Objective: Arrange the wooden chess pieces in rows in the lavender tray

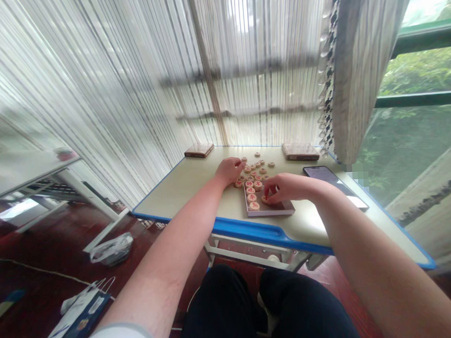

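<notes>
My right hand (280,187) reaches into a shallow open box (281,207), its fingers closed on a round wooden Chinese chess piece (265,199) with red marking. Along the box's left side lies a column of Chinese chess pieces (251,197) with red characters facing up. Beyond the box, several more pieces (263,171) are scattered loosely on the table. My left hand (230,171) is at the left of these loose pieces, fingers curled together; whether a piece is between them is hidden. One piece (238,184) rests just below that hand.
The pale table (185,190) has a blue edge. Flat brown boxes lie at its back left (200,150) and back right (300,152). A phone (321,174) lies at the right. String curtains hang behind; bags (112,248) stand on the floor at left.
</notes>
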`<action>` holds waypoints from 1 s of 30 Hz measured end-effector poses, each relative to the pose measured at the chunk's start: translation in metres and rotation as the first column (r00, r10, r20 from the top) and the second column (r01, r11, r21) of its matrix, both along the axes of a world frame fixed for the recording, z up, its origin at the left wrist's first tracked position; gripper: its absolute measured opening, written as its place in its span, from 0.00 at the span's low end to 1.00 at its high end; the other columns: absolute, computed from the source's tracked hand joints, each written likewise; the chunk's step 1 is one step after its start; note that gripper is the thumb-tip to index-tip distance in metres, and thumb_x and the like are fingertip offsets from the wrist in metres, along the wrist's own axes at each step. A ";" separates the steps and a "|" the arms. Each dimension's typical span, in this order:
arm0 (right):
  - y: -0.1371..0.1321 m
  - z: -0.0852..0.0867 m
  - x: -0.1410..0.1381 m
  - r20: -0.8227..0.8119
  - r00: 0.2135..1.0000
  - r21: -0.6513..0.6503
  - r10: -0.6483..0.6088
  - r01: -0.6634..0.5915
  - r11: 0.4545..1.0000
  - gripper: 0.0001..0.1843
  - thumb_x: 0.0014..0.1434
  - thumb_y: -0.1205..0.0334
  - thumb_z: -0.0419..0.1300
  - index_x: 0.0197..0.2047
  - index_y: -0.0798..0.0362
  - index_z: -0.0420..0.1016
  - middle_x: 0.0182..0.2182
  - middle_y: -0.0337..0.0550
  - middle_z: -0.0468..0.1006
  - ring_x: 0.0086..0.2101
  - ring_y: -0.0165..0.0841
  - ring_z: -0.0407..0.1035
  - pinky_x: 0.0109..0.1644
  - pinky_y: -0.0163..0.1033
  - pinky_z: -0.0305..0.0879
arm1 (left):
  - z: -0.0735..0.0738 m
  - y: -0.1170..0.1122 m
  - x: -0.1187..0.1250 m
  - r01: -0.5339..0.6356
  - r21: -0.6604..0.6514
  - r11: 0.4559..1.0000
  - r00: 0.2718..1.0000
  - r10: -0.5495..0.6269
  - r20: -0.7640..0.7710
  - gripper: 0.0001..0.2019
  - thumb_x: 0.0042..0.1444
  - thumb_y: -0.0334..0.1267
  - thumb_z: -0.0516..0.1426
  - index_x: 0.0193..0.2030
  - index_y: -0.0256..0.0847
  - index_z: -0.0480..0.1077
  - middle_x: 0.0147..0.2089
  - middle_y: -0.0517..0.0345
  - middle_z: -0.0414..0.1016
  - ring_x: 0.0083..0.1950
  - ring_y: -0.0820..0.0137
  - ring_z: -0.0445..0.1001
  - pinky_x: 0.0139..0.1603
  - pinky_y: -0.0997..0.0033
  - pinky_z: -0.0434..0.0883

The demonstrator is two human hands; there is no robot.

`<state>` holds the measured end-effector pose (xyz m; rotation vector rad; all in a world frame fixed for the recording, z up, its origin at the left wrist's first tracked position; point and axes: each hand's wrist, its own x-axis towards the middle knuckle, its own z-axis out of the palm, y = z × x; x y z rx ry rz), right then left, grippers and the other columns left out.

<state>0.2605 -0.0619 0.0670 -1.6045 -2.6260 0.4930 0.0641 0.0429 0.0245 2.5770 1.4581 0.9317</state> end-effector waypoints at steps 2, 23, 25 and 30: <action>0.000 0.001 0.000 0.021 1.000 0.010 -0.017 0.017 1.000 0.18 0.45 0.48 0.61 0.36 0.51 0.75 0.26 0.40 0.73 0.25 0.30 0.63 0.27 0.35 0.53 | 0.000 0.001 0.000 0.009 0.018 1.000 0.999 -0.009 -0.032 0.19 0.57 0.47 0.47 0.31 0.37 0.74 0.32 0.52 0.76 0.34 0.68 0.70 0.38 0.70 0.64; 0.006 -0.006 -0.007 -0.077 0.997 0.150 -0.028 0.040 0.988 0.13 0.47 0.55 0.61 0.34 0.51 0.78 0.25 0.39 0.75 0.24 0.29 0.62 0.27 0.34 0.53 | 0.000 -0.002 0.001 -0.016 0.014 1.000 0.993 0.017 -0.121 0.19 0.57 0.47 0.48 0.34 0.37 0.75 0.34 0.52 0.76 0.35 0.68 0.71 0.38 0.71 0.64; 0.007 -0.007 -0.007 -0.077 0.997 0.141 -0.022 0.033 0.990 0.12 0.47 0.54 0.61 0.33 0.51 0.78 0.24 0.39 0.74 0.24 0.28 0.61 0.27 0.34 0.52 | -0.002 0.000 0.001 -0.007 0.020 1.000 0.991 0.010 -0.130 0.19 0.57 0.47 0.48 0.33 0.37 0.75 0.34 0.52 0.76 0.35 0.68 0.71 0.38 0.71 0.65; 0.009 -0.009 -0.007 -0.118 0.993 0.110 -0.004 0.017 0.994 0.10 0.48 0.57 0.60 0.33 0.51 0.79 0.26 0.39 0.76 0.26 0.28 0.63 0.29 0.34 0.54 | -0.004 0.003 0.000 0.008 0.031 0.999 0.988 -0.003 -0.154 0.20 0.57 0.48 0.47 0.33 0.37 0.75 0.34 0.52 0.76 0.35 0.68 0.71 0.36 0.70 0.64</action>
